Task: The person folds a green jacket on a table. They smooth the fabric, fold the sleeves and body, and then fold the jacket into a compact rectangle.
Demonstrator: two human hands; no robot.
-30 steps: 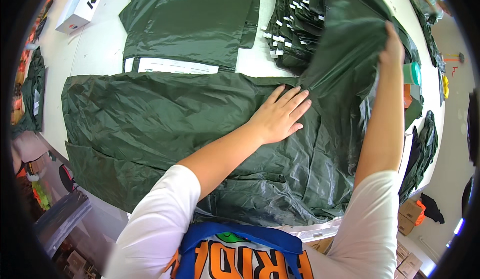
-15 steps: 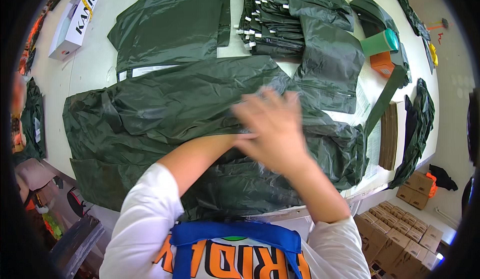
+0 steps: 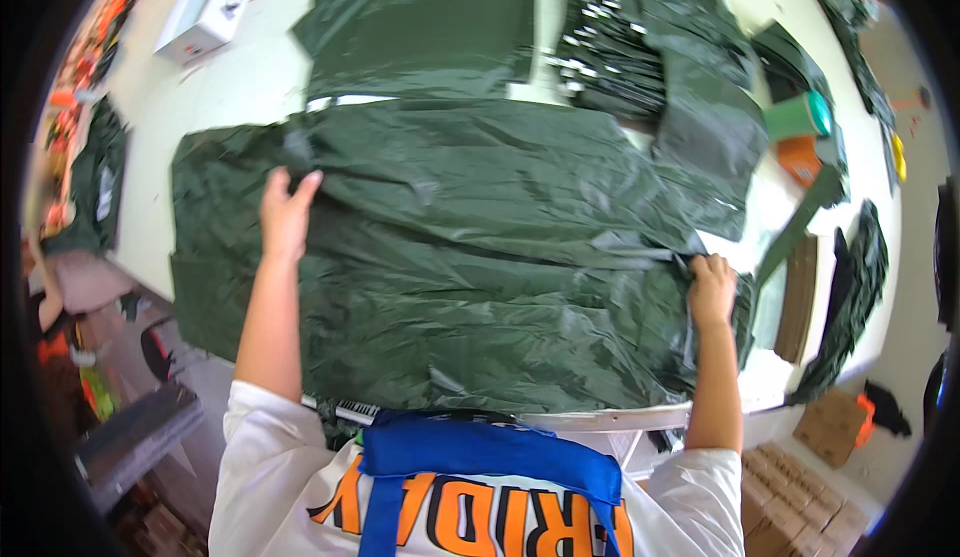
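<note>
A large dark green garment (image 3: 480, 227) of thin, shiny rainwear-like fabric lies spread across the table in front of me, creased along its length. On its left part rests my left hand (image 3: 287, 215), with thumb and fingers apart at the fabric. My right hand (image 3: 712, 289) is at the garment's right end, its fingers curled down and closed on the bunched cloth there. The fingertips of that hand are partly hidden in the folds.
Behind lie a flat green piece (image 3: 420, 32) and a stack of folded green pieces with white tags (image 3: 610, 57). A green cup-like container (image 3: 798, 115), an orange box (image 3: 798, 160) and brown cardboard (image 3: 797, 302) stand right. A white box (image 3: 210, 12) is far left. Cartons (image 3: 800, 487) sit below right.
My hands, crossed close together over the middle before, have moved apart to the left and right. The garment now lies flatter and wider, and the view has shifted slightly.
</note>
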